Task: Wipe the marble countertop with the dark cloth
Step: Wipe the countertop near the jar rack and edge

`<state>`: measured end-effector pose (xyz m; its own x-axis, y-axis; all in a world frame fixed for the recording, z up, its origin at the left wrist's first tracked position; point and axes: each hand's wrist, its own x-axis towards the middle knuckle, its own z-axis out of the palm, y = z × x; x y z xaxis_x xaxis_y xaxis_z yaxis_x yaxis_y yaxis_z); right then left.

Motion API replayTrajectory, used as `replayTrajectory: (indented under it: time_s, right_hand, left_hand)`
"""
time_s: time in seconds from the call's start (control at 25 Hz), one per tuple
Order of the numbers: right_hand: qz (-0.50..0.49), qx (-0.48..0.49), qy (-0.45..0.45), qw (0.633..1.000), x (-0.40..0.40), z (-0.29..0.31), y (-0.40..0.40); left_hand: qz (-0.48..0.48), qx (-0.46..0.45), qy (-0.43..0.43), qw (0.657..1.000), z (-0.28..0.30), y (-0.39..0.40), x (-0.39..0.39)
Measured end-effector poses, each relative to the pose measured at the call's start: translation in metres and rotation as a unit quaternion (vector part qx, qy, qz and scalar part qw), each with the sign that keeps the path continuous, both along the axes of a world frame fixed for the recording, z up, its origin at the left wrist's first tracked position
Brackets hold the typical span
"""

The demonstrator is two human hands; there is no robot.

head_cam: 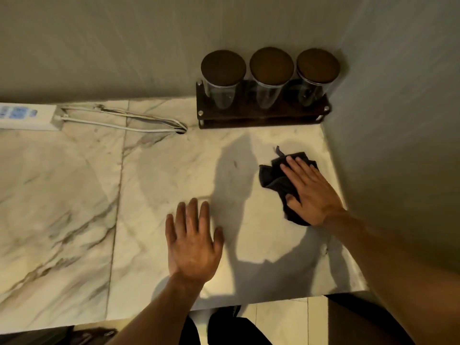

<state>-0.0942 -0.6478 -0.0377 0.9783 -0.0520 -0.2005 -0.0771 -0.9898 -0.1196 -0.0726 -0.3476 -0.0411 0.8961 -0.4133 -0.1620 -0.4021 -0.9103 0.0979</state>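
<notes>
The dark cloth (272,178) lies crumpled on the white veined marble countertop (161,175), near the right wall. My right hand (308,190) rests flat on top of it, fingers spread and pointing to the back left, pressing the cloth down rather than gripping it. Part of the cloth is hidden under the palm. My left hand (193,242) lies flat on the bare marble closer to the front edge, fingers apart, holding nothing.
Three glass jars with dark round lids stand in a dark wooden rack (261,115) in the back right corner. A white power strip (27,115) with cables (119,120) lies at the back left. The wall (398,145) borders the counter's right side.
</notes>
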Motion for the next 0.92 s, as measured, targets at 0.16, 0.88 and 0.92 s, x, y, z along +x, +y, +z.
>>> replayTrajectory:
  time_s: [0.16, 0.88, 0.92]
  right_hand:
    - [-0.043, 0.002, -0.001, 0.999, 0.035, -0.001, -0.012]
    - [-0.340, 0.042, -0.080, 0.936, 0.061, -0.008, 0.010]
    - [-0.342, 0.040, -0.085, 0.935, 0.057, -0.009, 0.013]
  left_hand:
    - [0.011, 0.009, 0.002, 1.000, -0.001, 0.000, 0.001]
    - [0.009, -0.002, 0.001, 1.000, -0.003, 0.001, 0.003]
    - [0.010, -0.003, 0.001, 1.000, -0.003, 0.000, 0.003]
